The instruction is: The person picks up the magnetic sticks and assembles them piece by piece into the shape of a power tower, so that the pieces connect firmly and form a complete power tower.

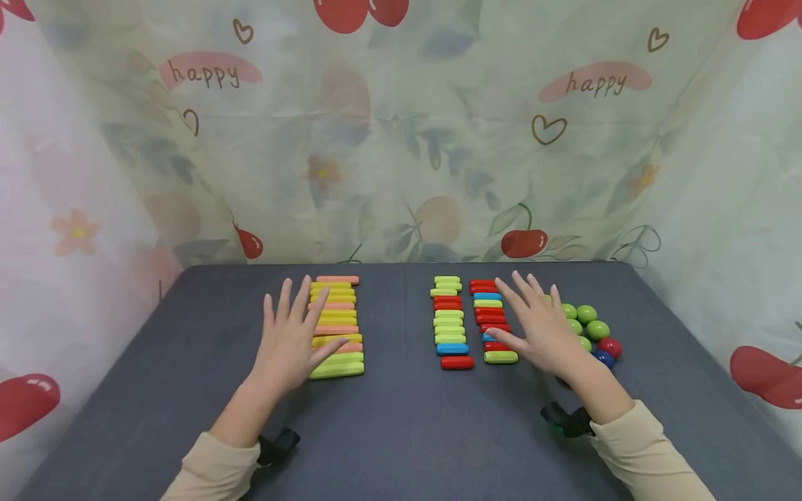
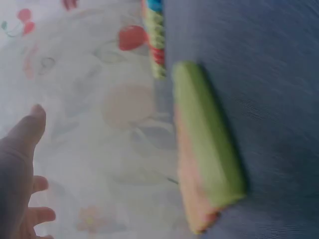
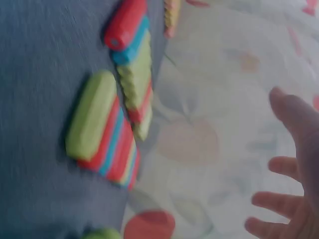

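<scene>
My left hand (image 1: pixel 285 351) is held with spread fingers over a column of stubby faceted sticks in yellow, salmon and light green; its front light green stick (image 1: pixel 338 370) shows beside the thumb. Nothing is in its grasp. The right hand (image 1: pixel 548 334), also spread and holding nothing, overlaps the rightmost column of red, blue and light green sticks, whose front one is a light green stick (image 1: pixel 501 357). Left of that column lies another, with a red stick (image 1: pixel 457 362) at its front. Both wrist views show the thumbs (image 2: pixel 25 132) (image 3: pixel 291 114) apart from the sticks.
Green balls (image 1: pixel 598 330), a red ball (image 1: pixel 610 346) and a blue ball (image 1: pixel 604 358) lie at the right, partly hidden by the right hand. A dark grey cloth (image 1: pixel 401 431) covers the table. A printed curtain (image 1: pixel 388 139) hangs behind and at both sides.
</scene>
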A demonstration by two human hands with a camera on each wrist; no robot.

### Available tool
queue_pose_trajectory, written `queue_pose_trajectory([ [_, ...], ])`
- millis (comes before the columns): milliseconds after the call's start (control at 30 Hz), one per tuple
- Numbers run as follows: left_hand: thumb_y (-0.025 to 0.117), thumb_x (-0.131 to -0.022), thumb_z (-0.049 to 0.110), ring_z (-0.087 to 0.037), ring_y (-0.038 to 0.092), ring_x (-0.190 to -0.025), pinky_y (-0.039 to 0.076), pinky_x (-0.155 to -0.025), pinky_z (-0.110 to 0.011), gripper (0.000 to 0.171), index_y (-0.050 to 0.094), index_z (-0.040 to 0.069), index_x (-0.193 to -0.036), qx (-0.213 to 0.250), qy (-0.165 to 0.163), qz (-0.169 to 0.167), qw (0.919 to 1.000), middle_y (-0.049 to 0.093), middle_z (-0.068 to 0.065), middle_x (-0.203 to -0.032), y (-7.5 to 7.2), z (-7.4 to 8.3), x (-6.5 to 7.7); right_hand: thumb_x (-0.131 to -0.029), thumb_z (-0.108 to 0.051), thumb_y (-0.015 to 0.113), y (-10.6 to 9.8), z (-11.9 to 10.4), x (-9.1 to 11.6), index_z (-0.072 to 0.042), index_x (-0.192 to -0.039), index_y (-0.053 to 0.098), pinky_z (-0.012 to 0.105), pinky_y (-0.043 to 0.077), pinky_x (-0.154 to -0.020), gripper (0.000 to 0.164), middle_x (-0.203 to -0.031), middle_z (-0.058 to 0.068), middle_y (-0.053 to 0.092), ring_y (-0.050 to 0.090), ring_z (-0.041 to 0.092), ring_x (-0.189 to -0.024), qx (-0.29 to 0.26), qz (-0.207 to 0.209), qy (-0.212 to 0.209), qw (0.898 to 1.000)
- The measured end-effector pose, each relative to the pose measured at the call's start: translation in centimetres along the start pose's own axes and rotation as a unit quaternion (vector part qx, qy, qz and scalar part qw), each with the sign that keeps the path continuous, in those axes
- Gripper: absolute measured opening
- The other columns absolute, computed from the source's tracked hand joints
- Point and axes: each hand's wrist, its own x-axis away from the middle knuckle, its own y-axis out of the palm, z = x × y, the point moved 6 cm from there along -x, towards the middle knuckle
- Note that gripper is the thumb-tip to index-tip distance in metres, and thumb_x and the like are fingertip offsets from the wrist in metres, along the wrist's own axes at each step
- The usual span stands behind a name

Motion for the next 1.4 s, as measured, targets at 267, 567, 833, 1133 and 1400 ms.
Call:
queue_pose_trajectory([
  [267,0.073,-0.086,0.031,-0.038,0.044,-0.131,0.036,-0.107,-0.056,0.054,0.057,0.002,-0.13,0.151,0.07,0.065,0.9839,0.051,-0.018,-0.137,-2.4,2.9,-0.3,-0.091,-0.029,0.068,-3.1,3.9,2.9,0.001,-0.134,0.05,0.064,0.037,-0.098,0.055,-0.132,0.026,0.05,0.045,0.044,-0.122,-0.078,0.027,0.032,0.996],
  [567,0.071,-0.089,0.024,-0.025,0.06,-0.11,0.051,-0.094,-0.042,0.033,0.065,0.009,-0.117,0.28,0.103,-0.07,0.9519,0.064,-0.006,-0.117,0.8,8.9,-0.7,-0.083,-0.024,0.077,-2.1,7.3,5.2,0.001,-0.112,0.066,0.047,0.053,-0.079,0.04,-0.105,0.016,0.067,0.063,0.031,-0.093,-0.101,-0.018,0.026,0.994],
  [833,0.068,-0.091,0.022,-0.023,0.061,-0.104,0.052,-0.089,-0.036,0.028,0.067,0.007,-0.115,0.316,0.134,-0.163,0.9252,0.065,-0.008,-0.113,4.9,13.5,-2.1,-0.076,-0.029,0.083,-1.0,8.5,5.8,-0.01,-0.094,0.067,0.027,0.047,-0.065,0.031,-0.091,0.0,0.064,0.054,0.013,-0.079,-0.103,-0.061,0.01,0.993],
  [1133,0.071,-0.089,0.021,-0.015,0.057,-0.088,0.049,-0.076,-0.023,0.025,0.069,0.01,-0.111,0.307,0.108,-0.182,0.9277,0.067,-0.003,-0.107,7.3,15.7,-3.7,-0.071,-0.031,0.085,0.2,8.8,6.1,-0.015,-0.089,0.065,0.024,0.044,-0.065,0.032,-0.086,-0.006,0.061,0.05,0.005,-0.076,-0.108,-0.078,0.001,0.991],
  [1400,0.072,-0.088,0.018,-0.015,0.057,-0.088,0.049,-0.076,-0.024,0.022,0.07,0.01,-0.108,0.296,0.09,-0.176,0.9343,0.067,-0.003,-0.105,8.4,15.8,-4.3,-0.067,-0.027,0.088,0.4,8.8,6.1,-0.015,-0.086,0.064,0.023,0.042,-0.062,0.033,-0.082,-0.008,0.059,0.049,0.003,-0.072,-0.109,-0.061,-0.025,0.992],
])
